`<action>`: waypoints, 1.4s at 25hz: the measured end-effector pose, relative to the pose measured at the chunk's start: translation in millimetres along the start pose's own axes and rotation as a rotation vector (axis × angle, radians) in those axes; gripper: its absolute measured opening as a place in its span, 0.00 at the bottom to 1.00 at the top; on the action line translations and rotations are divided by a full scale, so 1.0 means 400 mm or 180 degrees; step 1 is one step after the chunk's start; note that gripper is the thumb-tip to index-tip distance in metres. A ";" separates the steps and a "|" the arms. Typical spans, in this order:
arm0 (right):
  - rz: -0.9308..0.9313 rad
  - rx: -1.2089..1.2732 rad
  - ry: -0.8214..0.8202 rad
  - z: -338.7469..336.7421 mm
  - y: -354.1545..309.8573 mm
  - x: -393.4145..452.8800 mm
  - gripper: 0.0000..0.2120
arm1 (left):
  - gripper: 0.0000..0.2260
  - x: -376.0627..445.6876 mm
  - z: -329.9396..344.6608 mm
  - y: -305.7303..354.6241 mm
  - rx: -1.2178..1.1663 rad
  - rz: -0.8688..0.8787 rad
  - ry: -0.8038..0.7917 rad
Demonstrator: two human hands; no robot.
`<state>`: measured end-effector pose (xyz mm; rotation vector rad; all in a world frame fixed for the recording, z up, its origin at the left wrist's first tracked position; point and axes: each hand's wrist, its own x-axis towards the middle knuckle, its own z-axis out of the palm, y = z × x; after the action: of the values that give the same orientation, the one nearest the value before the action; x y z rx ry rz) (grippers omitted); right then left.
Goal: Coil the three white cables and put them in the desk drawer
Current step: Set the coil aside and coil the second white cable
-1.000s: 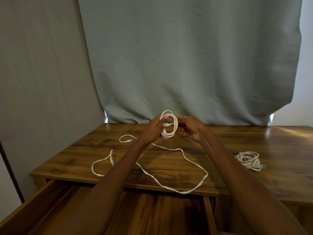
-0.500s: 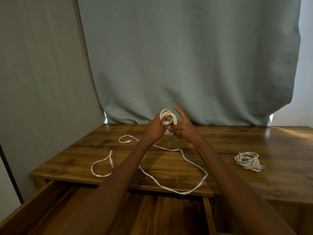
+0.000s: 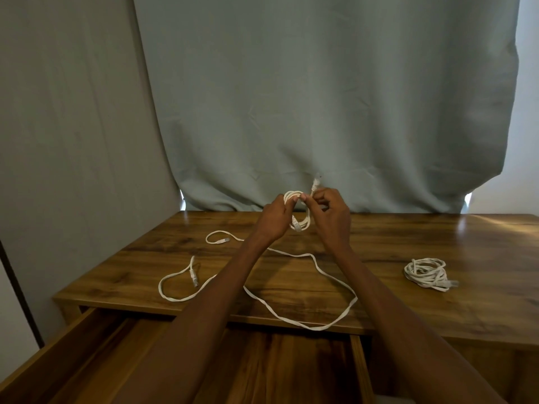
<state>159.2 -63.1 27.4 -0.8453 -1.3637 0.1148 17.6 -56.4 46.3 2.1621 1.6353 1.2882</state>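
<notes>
Above the back of the wooden desk (image 3: 408, 310) my left hand (image 3: 274, 218) grips a small coil of white cable (image 3: 303, 224). My right hand (image 3: 332, 212) pinches that cable's free end, and its plug (image 3: 316, 185) points upward. A second white cable (image 3: 329, 278) lies loose on the desk in a wide loop that reaches the front edge. Its two plugs rest at the left. A third white cable (image 3: 427, 274), coiled into a bundle, sits on the desk's right side. The desk drawer (image 3: 87, 345) stands pulled open below my arms.
A grey-green curtain (image 3: 320, 97) hangs behind the desk. A grey wall (image 3: 67, 141) runs along the left. The drawer's right side wall (image 3: 360, 368) stands between my forearms.
My right hand has pulled the cable's free end up out of the coil, so the plug now sticks up. Both hands rose slightly.
</notes>
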 end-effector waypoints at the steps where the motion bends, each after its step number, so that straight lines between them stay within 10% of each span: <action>1: 0.0074 0.0074 -0.0019 -0.005 -0.007 -0.001 0.11 | 0.21 0.003 -0.002 -0.005 0.0038 -0.0022 -0.0029; 14: 0.2449 0.2554 -0.0171 -0.069 -0.093 0.104 0.21 | 0.18 -0.045 -0.049 -0.020 -0.0487 0.0421 -0.0554; 26: 0.1097 0.0411 -0.0858 -0.040 -0.030 0.052 0.10 | 0.16 -0.052 -0.069 -0.012 -0.1026 0.0159 -0.0489; 35: 0.2262 0.1836 -0.1035 -0.034 -0.048 0.041 0.10 | 0.15 -0.053 -0.055 -0.009 -0.0872 0.0169 -0.0457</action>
<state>167.9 -74.3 52.3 -0.7933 -1.1679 1.1816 -1.1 -81.0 46.5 2.0890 1.2740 1.2543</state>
